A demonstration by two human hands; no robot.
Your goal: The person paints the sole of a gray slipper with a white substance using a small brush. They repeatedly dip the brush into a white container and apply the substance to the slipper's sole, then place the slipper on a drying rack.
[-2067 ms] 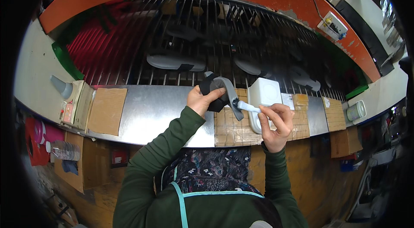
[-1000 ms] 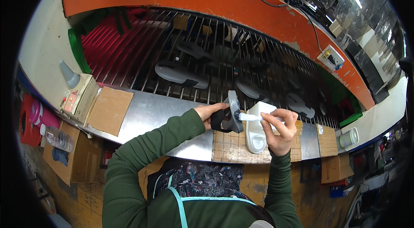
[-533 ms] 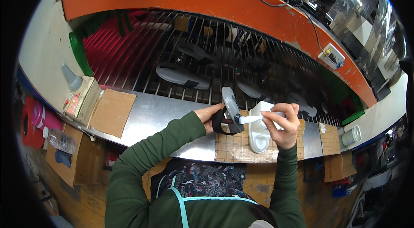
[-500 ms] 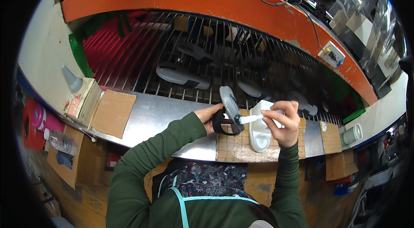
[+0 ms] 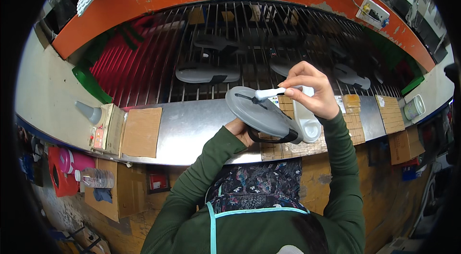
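Note:
A grey-soled sandal (image 5: 254,114) with black straps is gripped by my left hand (image 5: 238,130), whose fingers are partly hidden behind it. Its sole faces up and is tilted. My right hand (image 5: 314,91) pinches a small white brush (image 5: 270,93) with its thumb and fingers. The brush's tip meets the sole at a dark strap slot near one end. Just beyond the sandal's other end stands a white plastic holder (image 5: 311,130) with a round cup, partly covered by my right hand.
Past the metal ledge (image 5: 192,129) runs a barred conveyor (image 5: 163,62) bearing several grey sandals (image 5: 207,73). A cardboard sheet (image 5: 141,131) and a control box (image 5: 108,129) lie left. Taped cardboard (image 5: 354,119) and a white tub (image 5: 414,107) are at right.
The sandal has turned from edge-on to sole-up. My right hand has moved up and away, and the brush tip now sits on the sole. The view has shifted.

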